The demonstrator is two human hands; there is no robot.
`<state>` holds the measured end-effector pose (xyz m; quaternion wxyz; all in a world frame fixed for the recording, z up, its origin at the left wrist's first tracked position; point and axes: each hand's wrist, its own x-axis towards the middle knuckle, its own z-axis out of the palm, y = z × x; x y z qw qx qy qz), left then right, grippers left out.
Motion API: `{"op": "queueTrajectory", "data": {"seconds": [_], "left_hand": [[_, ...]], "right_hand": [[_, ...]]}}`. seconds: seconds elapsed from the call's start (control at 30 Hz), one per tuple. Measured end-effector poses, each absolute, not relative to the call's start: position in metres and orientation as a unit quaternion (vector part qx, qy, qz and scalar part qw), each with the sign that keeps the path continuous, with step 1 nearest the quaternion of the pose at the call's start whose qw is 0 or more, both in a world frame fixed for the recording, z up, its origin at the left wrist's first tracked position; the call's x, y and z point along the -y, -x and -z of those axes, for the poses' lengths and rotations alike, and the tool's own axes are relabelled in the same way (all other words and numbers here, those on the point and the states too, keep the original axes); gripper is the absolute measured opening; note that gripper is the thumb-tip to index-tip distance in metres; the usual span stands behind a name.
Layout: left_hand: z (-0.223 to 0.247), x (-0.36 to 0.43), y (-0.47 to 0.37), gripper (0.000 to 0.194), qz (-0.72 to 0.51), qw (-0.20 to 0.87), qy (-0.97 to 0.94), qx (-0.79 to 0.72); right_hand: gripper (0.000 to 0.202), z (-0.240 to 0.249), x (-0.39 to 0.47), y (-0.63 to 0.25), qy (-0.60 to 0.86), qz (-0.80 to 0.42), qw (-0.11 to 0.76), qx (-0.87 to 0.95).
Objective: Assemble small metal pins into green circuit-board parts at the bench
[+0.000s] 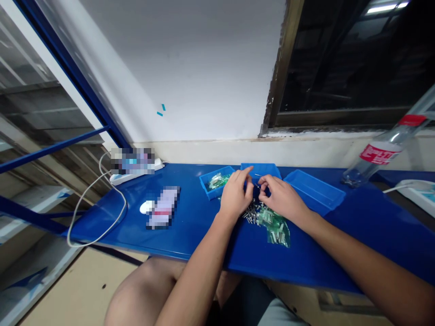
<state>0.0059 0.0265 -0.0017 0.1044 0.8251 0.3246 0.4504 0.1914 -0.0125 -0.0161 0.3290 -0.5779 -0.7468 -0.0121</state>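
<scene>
Close together over the blue table, my two hands work above a pile of small silvery metal pins. My left hand has its fingers stretched forward and apart from the thumb; I see nothing held in it. The fingers of my right hand are bent into a pinch, with a thin metal pin showing at their tips. Under the right wrist lies a green-tinted clear plastic bag with small metal pieces inside. A blue tray holding more green bags stands left of my left hand.
Behind my hands is a second blue tray; a third blue tray lies to the right. A clear bottle stands near the window. Leftward are a blurred phone-like object, a white round item and a power strip with a looping cable.
</scene>
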Motion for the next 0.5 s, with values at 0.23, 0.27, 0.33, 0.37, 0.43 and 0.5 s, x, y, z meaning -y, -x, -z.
{"op": "queueTrajectory", "data": {"seconds": [0.23, 0.27, 0.33, 0.37, 0.43, 0.5], "left_hand": [[0.004, -0.023, -0.007, 0.049, -0.395, 0.191, -0.829, -0.346], [0.004, -0.021, -0.007, 0.047, -0.386, 0.194, -0.835, -0.341], [0.001, -0.019, -0.008, 0.042, -0.379, 0.195, -0.846, -0.321], [0.000, -0.018, -0.008, 0.040, -0.380, 0.198, -0.849, -0.309], [-0.003, -0.017, -0.009, 0.036, -0.393, 0.209, -0.848, -0.290], [-0.005, -0.016, -0.009, 0.032, -0.417, 0.222, -0.833, -0.289]], "right_hand": [[0.020, 0.001, 0.026, -0.193, 0.537, -0.059, 0.476, 0.694], [0.016, 0.000, 0.027, -0.193, 0.538, -0.060, 0.482, 0.689], [0.015, -0.001, 0.027, -0.194, 0.532, -0.064, 0.489, 0.688], [0.015, 0.000, 0.027, -0.195, 0.524, -0.069, 0.493, 0.691], [0.014, 0.002, 0.025, -0.196, 0.511, -0.078, 0.500, 0.694], [0.012, 0.005, 0.024, -0.196, 0.511, -0.085, 0.500, 0.694]]}}
